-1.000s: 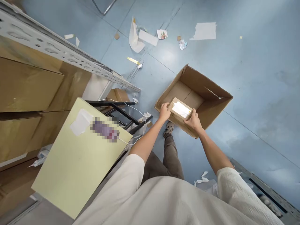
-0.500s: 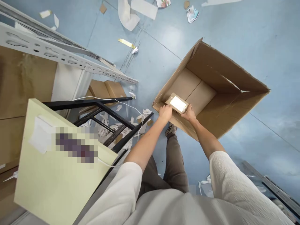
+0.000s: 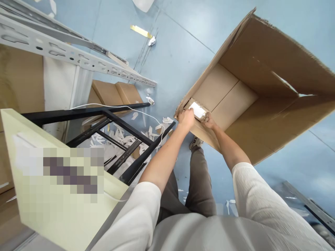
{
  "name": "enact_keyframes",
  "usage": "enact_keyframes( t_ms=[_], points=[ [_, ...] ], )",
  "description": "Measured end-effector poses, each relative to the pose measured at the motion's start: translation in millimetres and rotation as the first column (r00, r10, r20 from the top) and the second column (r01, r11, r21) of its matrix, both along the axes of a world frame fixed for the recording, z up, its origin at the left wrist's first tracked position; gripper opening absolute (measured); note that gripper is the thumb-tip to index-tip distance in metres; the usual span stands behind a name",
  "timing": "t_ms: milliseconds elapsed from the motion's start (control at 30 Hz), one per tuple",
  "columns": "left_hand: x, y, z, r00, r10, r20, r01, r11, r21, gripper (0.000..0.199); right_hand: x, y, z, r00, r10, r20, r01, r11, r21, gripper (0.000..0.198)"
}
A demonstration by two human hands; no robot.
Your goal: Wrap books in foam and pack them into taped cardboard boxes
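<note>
A big cardboard box (image 3: 272,52) stands on the floor with its top open. Inside its near left corner is a small brown carton (image 3: 193,101) with a white label (image 3: 198,110). My left hand (image 3: 186,118) is closed on the carton's left end, its fingers partly over the label. On the right end, my right hand (image 3: 209,121) grips the same carton. Both wrists reach over the near wall of the box. Whether the carton rests on the box bottom I cannot tell.
To my left is a pale yellow tabletop (image 3: 65,216) on a black metal frame (image 3: 128,125), with a white cable (image 3: 141,111) trailing. A grey perforated rack beam (image 3: 86,62) runs behind it. Paper scraps (image 3: 123,137) and a yellow strip (image 3: 140,31) litter the blue floor.
The big box looks larger and further right as my view shifts closer. My hands have lowered the small carton nearer the box's left corner, and my left fingers now reach onto the label.
</note>
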State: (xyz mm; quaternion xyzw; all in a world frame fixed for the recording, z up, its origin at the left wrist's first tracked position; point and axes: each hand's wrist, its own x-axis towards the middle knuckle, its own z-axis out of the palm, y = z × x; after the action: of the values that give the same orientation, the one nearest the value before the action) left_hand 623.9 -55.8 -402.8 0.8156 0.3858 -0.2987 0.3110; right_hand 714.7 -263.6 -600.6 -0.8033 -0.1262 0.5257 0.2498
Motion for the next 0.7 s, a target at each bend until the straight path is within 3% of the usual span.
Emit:
enact_keyframes(
  t_ms=[133,333,500,700],
  points=[
    [10.0,-6.1,17.8,0.999,0.019,0.029,-0.018,0.999,-0.033,0.035,6.2,-21.2,32.9,0.999,-0.053,-0.010,0.051,0.988,-0.149,0.110],
    [18.1,-31.6,77.9,0.998,-0.028,0.048,0.032,0.995,-0.093,0.036,16.7,-65.1,118.8,0.997,-0.058,0.043,0.066,0.969,-0.237,0.087],
    [10.7,-41.9,141.5,0.990,0.010,0.139,0.009,0.991,-0.132,0.042,16.7,-83.5,201.3,0.992,-0.109,0.056,0.116,0.981,-0.153,0.063],
    [-18.5,-12.0,235.0,0.952,0.123,0.281,-0.083,0.985,-0.151,0.044,-0.1,-63.6,311.1,0.983,-0.177,0.039,0.178,0.984,-0.019,0.047]
  ],
)
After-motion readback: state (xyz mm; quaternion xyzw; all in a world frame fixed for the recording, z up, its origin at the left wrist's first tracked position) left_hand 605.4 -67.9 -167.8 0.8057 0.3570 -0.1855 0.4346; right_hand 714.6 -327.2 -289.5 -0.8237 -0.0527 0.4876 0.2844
